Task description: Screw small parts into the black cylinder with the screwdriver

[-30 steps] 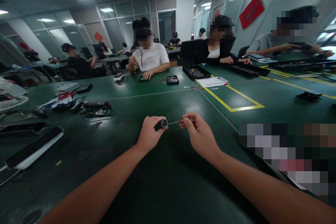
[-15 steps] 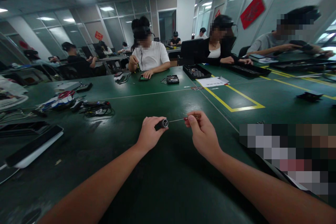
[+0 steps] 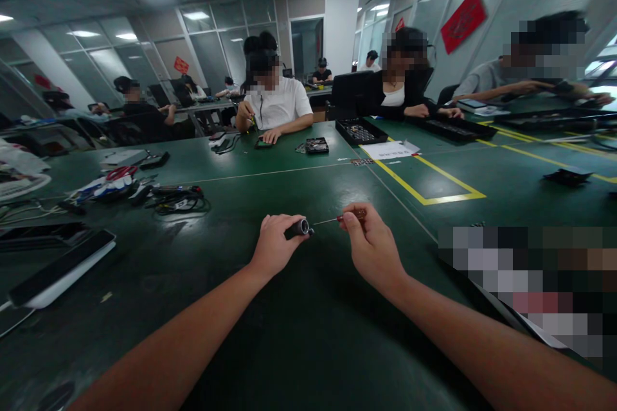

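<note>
My left hand (image 3: pixel 276 245) is closed around a short black tube (image 3: pixel 295 228), whose round end with a pale rim faces right. A small dark piece (image 3: pixel 311 232) shows at that end, just below the rim; whether it is still attached I cannot tell. My right hand (image 3: pixel 373 241) grips a screwdriver (image 3: pixel 355 214) by its reddish-brown handle. Its thin metal shaft points left, with the tip close to the small dark piece; contact is unclear. Both hands are above the green table (image 3: pixel 308 334).
Bundled cables (image 3: pixel 178 200) and a black-and-white device (image 3: pixel 65 266) lie to the left. Across the table a person in a white shirt (image 3: pixel 284 103) works on a small device. Black trays (image 3: pixel 361 131) stand at the back right, near a paper sheet (image 3: pixel 391 149) and yellow tape (image 3: pixel 453 198).
The small dark piece now sticks out below the tube's end, and the opening looks more hollow. The screwdriver's tip has shifted slightly right, away from the rim. My left hand stays in place.
</note>
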The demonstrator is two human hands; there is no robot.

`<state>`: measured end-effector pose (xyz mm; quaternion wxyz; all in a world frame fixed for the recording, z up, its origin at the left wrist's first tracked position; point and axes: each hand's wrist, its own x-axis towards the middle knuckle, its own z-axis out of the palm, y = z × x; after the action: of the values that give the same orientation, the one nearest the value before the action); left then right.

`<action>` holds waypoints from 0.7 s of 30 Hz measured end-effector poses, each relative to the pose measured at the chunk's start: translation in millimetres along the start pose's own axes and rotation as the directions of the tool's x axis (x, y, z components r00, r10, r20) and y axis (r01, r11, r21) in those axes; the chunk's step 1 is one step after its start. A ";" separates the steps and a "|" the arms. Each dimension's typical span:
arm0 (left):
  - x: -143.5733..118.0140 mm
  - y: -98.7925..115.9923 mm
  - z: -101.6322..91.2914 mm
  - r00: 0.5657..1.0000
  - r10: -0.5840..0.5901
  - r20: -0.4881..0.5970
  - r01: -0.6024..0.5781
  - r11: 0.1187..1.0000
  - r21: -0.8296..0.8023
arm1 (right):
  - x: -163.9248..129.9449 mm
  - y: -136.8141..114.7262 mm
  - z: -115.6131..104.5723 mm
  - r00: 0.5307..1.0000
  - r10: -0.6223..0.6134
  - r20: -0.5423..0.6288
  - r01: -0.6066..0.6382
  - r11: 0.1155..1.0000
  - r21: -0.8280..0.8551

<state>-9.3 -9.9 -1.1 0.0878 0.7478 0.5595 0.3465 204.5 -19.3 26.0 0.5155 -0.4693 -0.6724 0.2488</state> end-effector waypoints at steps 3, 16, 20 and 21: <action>0.0 0.2 0.2 1.000 -0.006 0.012 0.006 1.000 0.010 | -0.7 -0.3 0.0 1.000 0.000 -0.007 0.000 1.000 0.017; 1.1 3.5 -8.9 0.992 -0.127 -0.006 0.124 0.973 -0.194 | -2.4 -2.2 -2.1 1.000 0.008 0.005 -0.008 0.997 0.080; 5.3 11.0 -19.9 0.979 -0.178 0.098 0.194 0.961 -0.198 | -2.1 -1.5 -2.2 1.000 0.006 0.023 -0.008 0.997 0.077; 6.8 12.7 -22.2 0.977 -0.176 0.121 0.196 0.965 -0.176 | -2.0 -1.6 -2.3 1.000 0.004 0.024 -0.005 0.997 0.073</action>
<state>-12.2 -14.1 24.8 0.2186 0.6974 0.5871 0.3482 206.1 -22.1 27.1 0.5234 -0.4488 -0.6681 0.2799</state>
